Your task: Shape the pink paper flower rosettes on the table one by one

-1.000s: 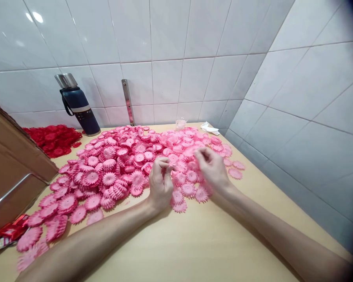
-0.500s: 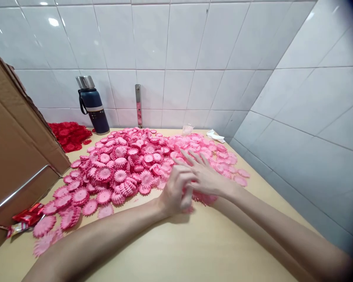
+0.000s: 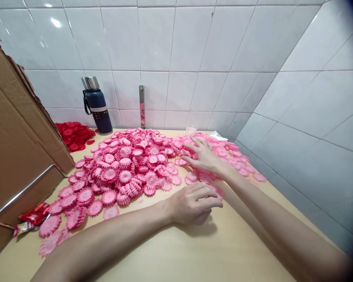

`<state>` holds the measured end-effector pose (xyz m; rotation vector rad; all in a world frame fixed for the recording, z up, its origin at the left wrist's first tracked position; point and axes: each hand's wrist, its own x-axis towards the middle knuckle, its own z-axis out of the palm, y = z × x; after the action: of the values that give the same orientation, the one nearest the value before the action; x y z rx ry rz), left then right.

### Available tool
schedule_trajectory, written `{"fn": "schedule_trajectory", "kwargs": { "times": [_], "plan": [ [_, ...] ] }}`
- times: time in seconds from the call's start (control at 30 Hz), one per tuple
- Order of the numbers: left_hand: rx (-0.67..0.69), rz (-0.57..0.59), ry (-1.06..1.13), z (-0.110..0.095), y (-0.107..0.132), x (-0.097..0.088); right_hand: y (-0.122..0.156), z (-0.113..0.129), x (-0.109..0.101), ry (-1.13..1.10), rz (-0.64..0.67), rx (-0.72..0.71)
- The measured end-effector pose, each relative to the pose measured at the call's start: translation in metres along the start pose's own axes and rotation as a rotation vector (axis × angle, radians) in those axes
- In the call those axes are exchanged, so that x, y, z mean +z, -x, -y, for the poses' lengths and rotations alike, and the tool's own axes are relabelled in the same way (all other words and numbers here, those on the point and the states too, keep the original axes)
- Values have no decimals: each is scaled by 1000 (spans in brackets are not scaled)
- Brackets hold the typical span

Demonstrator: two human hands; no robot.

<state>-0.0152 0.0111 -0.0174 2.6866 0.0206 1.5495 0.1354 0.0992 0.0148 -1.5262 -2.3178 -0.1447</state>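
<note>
A big heap of pink scalloped flower-shaped pieces (image 3: 125,176) covers the middle of the table, many of them in small stacks. Paler, looser pink pieces (image 3: 238,162) spread out on the right. Over these loose ones reaches my right hand (image 3: 204,156), its fingers spread and holding nothing that shows. Nearer to me, my left hand (image 3: 194,203) is closed with curled fingers, just above the bare tabletop and in front of the pieces. Its palm faces down and away, so whatever it may hold is hidden.
A dark blue flask (image 3: 98,107) stands at the back, beside red pieces (image 3: 73,135). Cardboard (image 3: 23,129) rises on the left, with red wrappers (image 3: 33,217) in front. A clear cup (image 3: 191,130) and white tissue (image 3: 218,136) lie near the tiled wall (image 3: 153,39).
My hands, close together before, have come apart. The left has moved right and turned palm down; the right has shifted slightly up and right. Loose pink pieces have spread to the right.
</note>
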Motion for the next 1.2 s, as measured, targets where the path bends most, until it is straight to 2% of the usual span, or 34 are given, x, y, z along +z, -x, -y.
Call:
{"fn": "schedule_trajectory", "kwargs": {
  "times": [0.2,0.43,0.57,0.67,0.77,0.83,0.97,1.1,1.2],
  "plan": [
    [-34,33,15,-1,-2,-2,-19,27,18,83,-37,-136],
    [-40,6,15,0,-4,-3,-31,33,30,86,-53,-150],
    [-59,-10,22,1,-2,-1,-31,33,20,19,-78,-146],
    [-79,-18,34,2,-1,1,-28,30,4,-92,-93,-92],
    [-87,-33,29,2,-2,1,-20,26,-21,-422,-92,-79],
    [-72,-62,4,1,-3,-1,-8,24,-41,-614,-38,-109],
    [11,-142,-79,-2,-4,-5,28,25,-72,-738,218,-144],
    [159,-209,-170,-5,-5,-4,62,39,-77,-700,406,-244],
    [98,-228,-156,-6,-5,-6,75,54,-71,-723,457,-343]
  ]
}}
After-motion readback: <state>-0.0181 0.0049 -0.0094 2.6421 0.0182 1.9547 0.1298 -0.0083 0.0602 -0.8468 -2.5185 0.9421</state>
